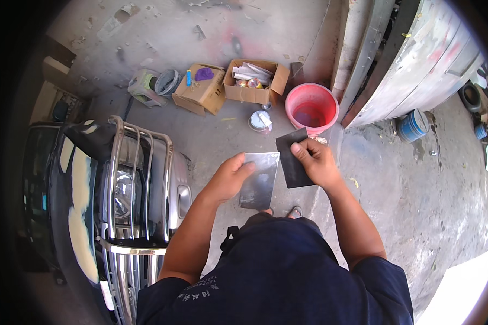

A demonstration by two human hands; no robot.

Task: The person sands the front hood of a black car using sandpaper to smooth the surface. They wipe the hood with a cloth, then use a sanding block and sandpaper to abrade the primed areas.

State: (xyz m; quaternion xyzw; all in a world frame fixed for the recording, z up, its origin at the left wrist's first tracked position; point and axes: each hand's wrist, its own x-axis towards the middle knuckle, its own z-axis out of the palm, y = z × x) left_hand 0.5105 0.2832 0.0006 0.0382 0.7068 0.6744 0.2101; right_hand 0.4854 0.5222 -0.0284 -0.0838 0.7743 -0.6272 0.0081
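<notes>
In the head view, both bare arms come out of the short sleeves of a dark navy cloth shirt [287, 271] and slant inward and upward, so that the hands nearly meet in front of the body, above the grey concrete floor [217, 135]. The left hand [229, 177] holds a thin, grey, shiny rectangular sheet [259, 184] by its left edge, thumb laid flat on the upper face and the other fingers mostly hidden. The right hand [315, 161] pinches a thin, matt black rectangular sheet [296, 174] near its right side, thumb on top, forefinger bent beside it. The black sheet is tilted, its left edge right by the grey sheet's upper right corner; whether they touch I cannot tell.

Small pale printed characters and digits run across the shirt's left chest. A brown cardboard box with closed flaps [214, 101] carries dark printing on its side, too small to read. Next to it is an open brown cardboard box [249, 94] with packets inside. A round pink-red plastic bucket [331, 120] stands beyond the right hand. A vehicle front with chrome guard bars [167, 179] fills the left.
</notes>
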